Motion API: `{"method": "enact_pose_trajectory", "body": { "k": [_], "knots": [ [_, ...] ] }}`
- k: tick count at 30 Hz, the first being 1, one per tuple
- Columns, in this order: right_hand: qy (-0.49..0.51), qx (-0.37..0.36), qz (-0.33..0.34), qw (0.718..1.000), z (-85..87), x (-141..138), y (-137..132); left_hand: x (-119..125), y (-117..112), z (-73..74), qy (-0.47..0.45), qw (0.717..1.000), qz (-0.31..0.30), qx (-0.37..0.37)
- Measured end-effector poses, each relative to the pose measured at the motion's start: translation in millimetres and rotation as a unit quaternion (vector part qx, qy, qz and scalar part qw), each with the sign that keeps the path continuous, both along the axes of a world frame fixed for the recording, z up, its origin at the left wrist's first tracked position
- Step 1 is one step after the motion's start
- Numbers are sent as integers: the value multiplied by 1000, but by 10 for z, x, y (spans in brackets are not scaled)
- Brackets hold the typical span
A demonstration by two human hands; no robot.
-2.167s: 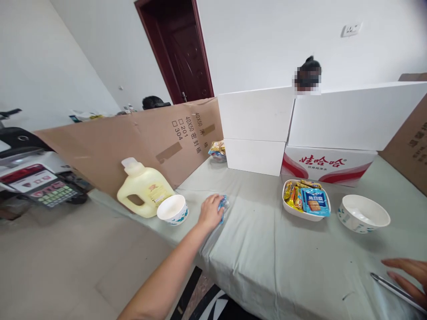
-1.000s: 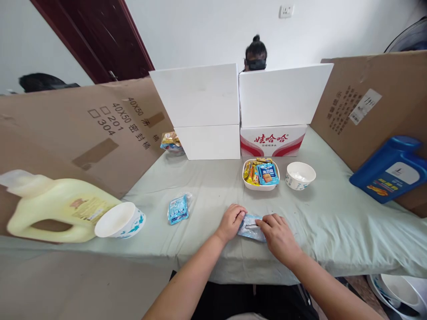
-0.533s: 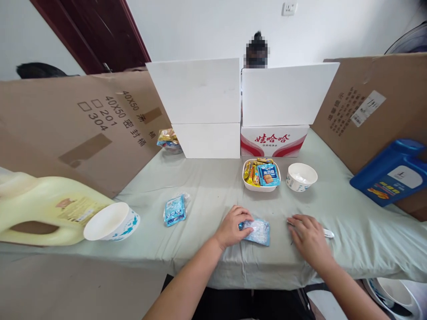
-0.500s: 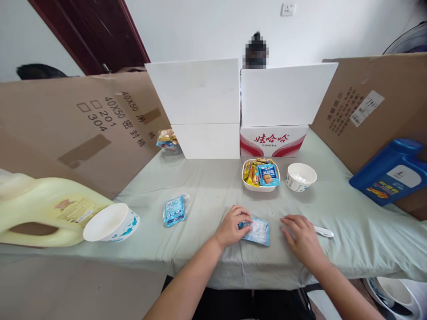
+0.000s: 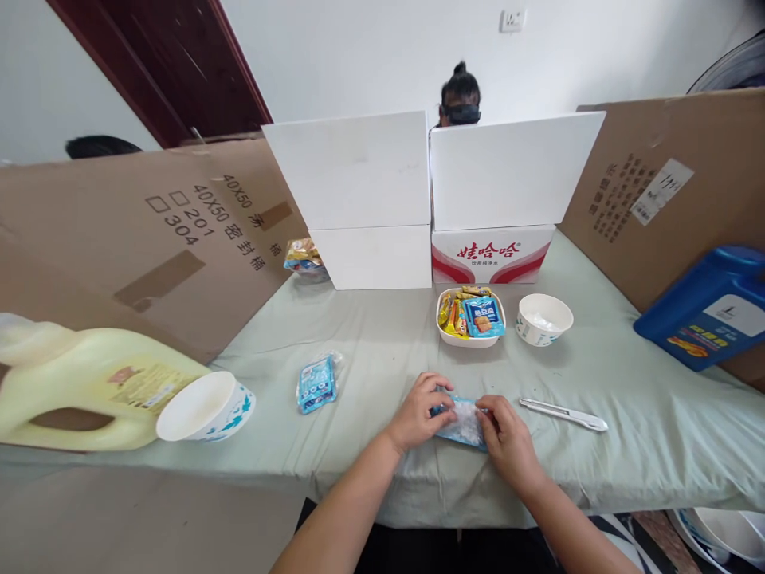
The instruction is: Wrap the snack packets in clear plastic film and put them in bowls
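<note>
A blue snack packet (image 5: 463,426) with a clear, crinkled plastic surface lies on the cloth in front of me. My left hand (image 5: 421,410) has its fingers curled onto the left end. At the right end, my right hand (image 5: 508,442) pinches the edge between thumb and fingers. Just right of that hand lies a white utility knife (image 5: 565,414). Further left on the cloth is another blue packet in clear plastic (image 5: 318,384). Beyond my hands stands a white tray (image 5: 469,342) holding yellow snacks and a blue packet. Beside it, a paper bowl (image 5: 541,335) contains clear plastic scraps.
A yellow jug (image 5: 137,351) and a tilted paper bowl (image 5: 224,410) are at left, a blue bottle (image 5: 705,307) at right. White panels (image 5: 370,255), a red-and-white box (image 5: 491,253) and cardboard walls (image 5: 239,295) surround the table. A person sits behind the panels.
My right hand has moved left from beside the utility knife onto the packet's right end, uncovering the knife. My left hand stays on the packet.
</note>
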State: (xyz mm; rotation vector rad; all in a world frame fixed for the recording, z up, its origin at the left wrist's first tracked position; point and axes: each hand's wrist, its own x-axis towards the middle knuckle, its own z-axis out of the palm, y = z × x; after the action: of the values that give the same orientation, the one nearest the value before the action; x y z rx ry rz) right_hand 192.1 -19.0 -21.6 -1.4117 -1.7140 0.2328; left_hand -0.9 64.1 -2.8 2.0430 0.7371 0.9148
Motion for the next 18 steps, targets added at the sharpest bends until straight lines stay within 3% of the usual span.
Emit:
{"method": "enact_pose_trajectory", "body": {
  "k": [4, 6, 10, 14, 16, 18],
  "knots": [
    [-83, -26, 53, 995, 33, -50, 25, -42, 45, -36, -177, 966, 77, -174],
    [-80, -26, 55, 995, 54, -61, 29, -70, 72, -44, -223, 946, 102, -213],
    [20, 17, -12, 1000, 86, 50, -49, -146, 70, -3, -266, 929, 131, -220],
    [18, 14, -75, 997, 49, 363, -243, -343, -19, 34, -295, 921, 139, -214],
    [0, 5, -110, 994, 28, 535, -351, -477, -86, 41, -286, 918, 204, -185],
    [-7, -3, -156, 988, 52, 649, -439, -589, -171, 70, -247, 910, 313, -112]
  ]
}}
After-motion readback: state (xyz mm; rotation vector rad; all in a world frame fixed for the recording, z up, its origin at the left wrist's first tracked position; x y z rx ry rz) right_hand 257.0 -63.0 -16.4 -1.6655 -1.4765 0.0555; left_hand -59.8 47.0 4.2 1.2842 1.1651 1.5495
